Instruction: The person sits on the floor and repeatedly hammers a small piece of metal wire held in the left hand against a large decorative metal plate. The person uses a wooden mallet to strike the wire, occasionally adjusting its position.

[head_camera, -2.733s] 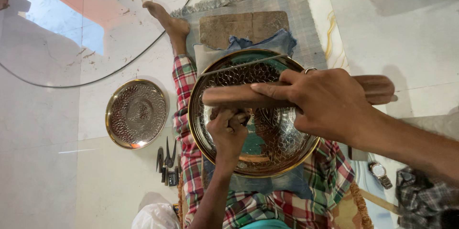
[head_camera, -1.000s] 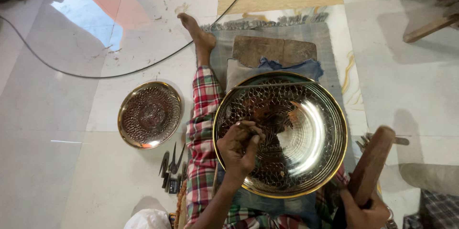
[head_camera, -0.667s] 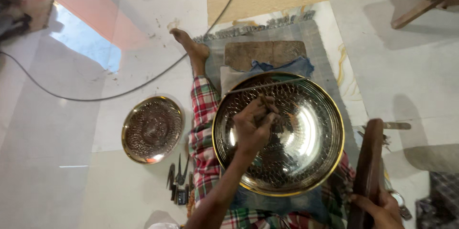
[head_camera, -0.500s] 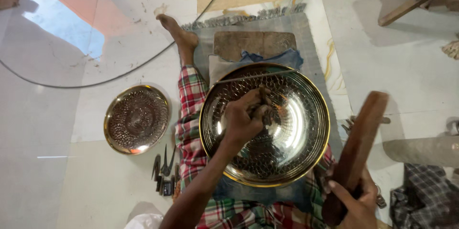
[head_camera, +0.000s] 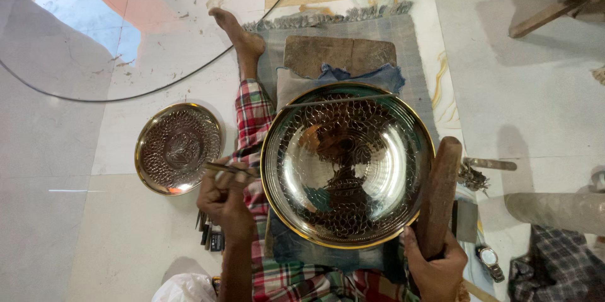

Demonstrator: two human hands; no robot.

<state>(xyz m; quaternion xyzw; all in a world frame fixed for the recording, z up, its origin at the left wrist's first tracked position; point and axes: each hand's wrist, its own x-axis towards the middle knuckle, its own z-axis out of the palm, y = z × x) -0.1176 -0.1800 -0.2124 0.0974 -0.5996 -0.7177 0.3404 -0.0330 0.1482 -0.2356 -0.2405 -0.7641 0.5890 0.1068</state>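
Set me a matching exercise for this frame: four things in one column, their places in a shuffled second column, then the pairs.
Things:
1. large bowl
2. small plate
3. wooden mallet
4. thin chisel

Places:
A. in the left hand
B. on the floor, left of the checked leg
C. on the lap, over blue cloth
D. in the right hand, upright beside the bowl

Pairs: 1-C, 2-B, 3-D, 4-A

Engraved brass bowl (head_camera: 347,166) on lap; wooden mallet (head_camera: 438,198) upright beside rim.
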